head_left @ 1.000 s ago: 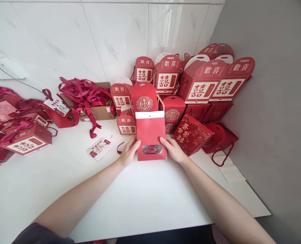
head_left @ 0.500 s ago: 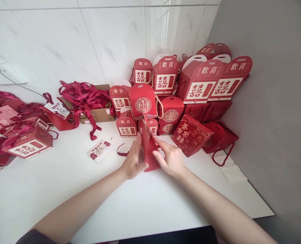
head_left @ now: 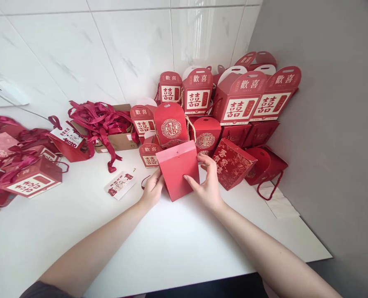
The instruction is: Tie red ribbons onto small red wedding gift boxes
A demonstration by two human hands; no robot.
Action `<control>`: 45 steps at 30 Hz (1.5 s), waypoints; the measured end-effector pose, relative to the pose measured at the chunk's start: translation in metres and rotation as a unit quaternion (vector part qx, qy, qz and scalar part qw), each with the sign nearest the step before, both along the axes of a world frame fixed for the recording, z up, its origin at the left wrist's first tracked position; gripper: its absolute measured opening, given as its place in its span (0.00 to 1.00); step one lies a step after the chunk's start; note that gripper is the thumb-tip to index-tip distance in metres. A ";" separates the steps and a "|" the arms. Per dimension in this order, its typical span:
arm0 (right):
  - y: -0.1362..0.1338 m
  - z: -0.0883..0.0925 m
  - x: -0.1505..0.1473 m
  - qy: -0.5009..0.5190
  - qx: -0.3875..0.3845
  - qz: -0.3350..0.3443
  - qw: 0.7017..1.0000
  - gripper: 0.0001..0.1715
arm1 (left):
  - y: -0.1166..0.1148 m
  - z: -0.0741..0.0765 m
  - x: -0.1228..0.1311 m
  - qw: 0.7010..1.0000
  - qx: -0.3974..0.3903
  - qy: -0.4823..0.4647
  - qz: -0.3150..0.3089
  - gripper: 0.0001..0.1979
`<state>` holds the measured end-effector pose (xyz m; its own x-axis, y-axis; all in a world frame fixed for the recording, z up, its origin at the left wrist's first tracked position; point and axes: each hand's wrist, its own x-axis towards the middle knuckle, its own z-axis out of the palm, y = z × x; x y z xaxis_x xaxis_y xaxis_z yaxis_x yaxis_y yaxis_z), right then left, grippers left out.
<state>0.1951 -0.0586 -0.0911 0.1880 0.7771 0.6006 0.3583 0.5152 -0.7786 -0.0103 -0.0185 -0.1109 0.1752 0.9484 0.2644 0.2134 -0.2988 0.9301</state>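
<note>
I hold a plain red paper box [head_left: 178, 170], still flat and tilted, just above the white table [head_left: 177, 244]. My left hand [head_left: 152, 188] grips its lower left edge from behind. My right hand [head_left: 207, 186] pinches its right side, thumb on the front face and fingers behind. Directly past the box stand small red gift boxes [head_left: 171, 124] with gold and white double-happiness prints.
Larger red gift boxes [head_left: 242, 101] are stacked in the corner against the tiled wall and the grey wall at right. A brown carton with red ribbons [head_left: 104, 120] sits at left centre. More red boxes [head_left: 31, 178] lie far left. A printed tag [head_left: 119, 185] lies near my left hand.
The flat red box was turned over between my hands: its side with the window faced me, then it went edge-on, and now a plain red face shows, tilted.
</note>
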 end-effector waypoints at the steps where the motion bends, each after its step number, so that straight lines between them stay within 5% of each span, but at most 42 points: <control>1: 0.001 -0.001 0.000 0.046 -0.023 0.021 0.998 0.27 | 0.000 -0.001 0.001 1.000 0.006 0.005 0.005 0.16; 3: 0.001 -0.001 0.001 0.108 -0.082 0.079 0.988 0.17 | 0.001 -0.002 0.001 1.000 0.009 0.011 0.012 0.14; 6: 0.000 -0.001 0.002 0.139 -0.129 0.108 0.976 0.16 | 0.004 -0.006 -0.003 0.999 0.025 0.027 0.024 0.13; 9: -0.002 0.000 0.000 0.129 -0.116 0.079 0.982 0.16 | 0.004 -0.009 -0.005 0.998 0.039 0.031 0.025 0.17; 13: -0.007 0.003 -0.005 0.069 -0.035 -0.046 0.996 0.16 | -0.004 -0.007 0.000 0.998 0.065 -0.005 -0.017 0.34; 15: -0.010 0.005 -0.007 0.050 -0.014 -0.041 0.998 0.15 | -0.009 -0.005 0.004 0.996 0.082 -0.021 -0.030 0.37; 21: -0.007 0.007 -0.003 0.110 -0.035 0.137 0.984 0.08 | -0.010 0.004 0.005 0.999 0.032 -0.026 0.007 0.20; 26: -0.004 0.002 0.000 0.122 -0.017 0.133 0.983 0.07 | -0.006 0.007 -0.001 0.999 0.037 0.029 0.019 0.16; 27: -0.004 0.002 0.000 0.117 0.011 0.115 0.986 0.13 | -0.006 0.008 -0.002 0.997 0.048 0.046 0.027 0.16; 31: -0.005 0.008 0.009 -0.043 0.140 0.053 0.988 0.27 | -0.009 0.018 -0.001 0.995 0.069 0.073 0.022 0.15; 37: -0.004 0.023 0.021 -0.060 0.063 0.026 0.996 0.10 | -0.009 0.060 -0.003 0.989 0.059 0.111 -0.081 0.20; 40: -0.004 0.026 0.023 -0.032 0.058 0.003 0.998 0.05 | 0.003 0.095 -0.030 0.942 0.011 0.280 -0.184 0.24; 41: -0.005 0.026 0.023 -0.020 0.047 0.020 0.999 0.06 | 0.009 0.106 -0.044 0.918 -0.004 0.355 -0.175 0.25; 43: -0.005 0.025 0.024 0.008 0.013 0.072 0.997 0.06 | 0.020 0.121 -0.075 0.871 -0.033 0.488 -0.044 0.24; 45: -0.006 0.023 0.024 0.032 -0.014 0.101 0.994 0.06 | 0.029 0.126 -0.107 0.787 -0.102 0.603 0.075 0.26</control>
